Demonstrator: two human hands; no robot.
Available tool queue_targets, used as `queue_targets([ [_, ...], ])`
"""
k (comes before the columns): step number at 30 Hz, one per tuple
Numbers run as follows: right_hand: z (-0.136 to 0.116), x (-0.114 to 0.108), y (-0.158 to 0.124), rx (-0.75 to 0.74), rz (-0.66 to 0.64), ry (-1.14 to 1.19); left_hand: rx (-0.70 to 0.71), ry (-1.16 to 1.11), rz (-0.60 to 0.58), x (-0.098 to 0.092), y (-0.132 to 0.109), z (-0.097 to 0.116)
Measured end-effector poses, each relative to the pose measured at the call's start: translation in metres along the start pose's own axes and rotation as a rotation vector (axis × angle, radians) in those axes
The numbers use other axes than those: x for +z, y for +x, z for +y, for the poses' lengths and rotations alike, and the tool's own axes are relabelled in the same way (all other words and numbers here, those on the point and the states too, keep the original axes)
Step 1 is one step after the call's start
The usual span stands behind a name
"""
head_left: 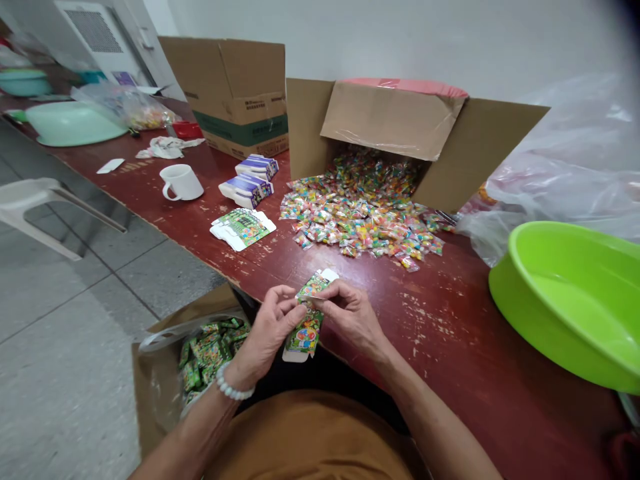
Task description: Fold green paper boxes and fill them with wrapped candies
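Note:
Both hands hold a small green printed carton (307,327) just above the near edge of the dark red table (450,320). My left hand (267,330) grips its left side and wears a white bead bracelet. My right hand (350,310) pinches its upper end, where a white flap sticks out. A heap of small colourful wrapped candies (360,213) spills from a tipped cardboard box (400,127) farther back. A flat stack of unfolded green cartons (243,228) lies left of the heap.
A lime green basin (575,300) sits at the right. A white mug (181,181), purple-white cartons (250,183), a second cardboard box (235,93) and a mint basin (70,123) stand at the back left. A bag-lined floor box (200,360) holds green cartons.

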State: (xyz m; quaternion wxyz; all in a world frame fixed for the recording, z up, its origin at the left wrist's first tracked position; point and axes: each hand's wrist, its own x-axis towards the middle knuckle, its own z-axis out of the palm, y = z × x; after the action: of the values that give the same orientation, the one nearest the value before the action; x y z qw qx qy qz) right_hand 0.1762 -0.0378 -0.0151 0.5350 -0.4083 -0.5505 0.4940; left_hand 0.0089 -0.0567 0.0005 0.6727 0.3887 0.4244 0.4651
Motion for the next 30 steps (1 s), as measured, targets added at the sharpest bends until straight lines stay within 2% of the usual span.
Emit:
queue_targets([
  [3,0.0,0.002,-0.004,-0.035,-0.018,-0.12,-0.212,-0.049,-0.139,0.004,-0.002,-0.003],
  [7,-0.007,0.001,-0.004,0.058,-0.141,-0.135,-0.323,-0.086,-0.072,0.005,0.001,-0.007],
  [13,-0.01,0.0,0.008,0.22,-0.177,-0.034,-0.266,0.001,-0.093,0.006,0.007,-0.008],
  [17,-0.012,0.002,0.014,0.272,-0.133,0.07,-0.201,0.065,-0.11,0.003,0.007,-0.008],
  [21,-0.013,0.005,0.008,0.176,-0.172,0.049,-0.175,0.114,-0.077,0.002,0.008,-0.007],
  [26,-0.012,0.007,-0.005,-0.143,-0.215,-0.15,-0.239,0.029,-0.003,0.002,0.011,-0.009],
  [28,-0.008,0.005,-0.002,-0.212,-0.227,-0.23,-0.271,-0.039,0.021,0.002,0.01,-0.011],
  [30,-0.002,-0.004,0.01,-0.217,-0.256,-0.361,-0.284,-0.116,0.003,0.003,0.007,-0.011],
])
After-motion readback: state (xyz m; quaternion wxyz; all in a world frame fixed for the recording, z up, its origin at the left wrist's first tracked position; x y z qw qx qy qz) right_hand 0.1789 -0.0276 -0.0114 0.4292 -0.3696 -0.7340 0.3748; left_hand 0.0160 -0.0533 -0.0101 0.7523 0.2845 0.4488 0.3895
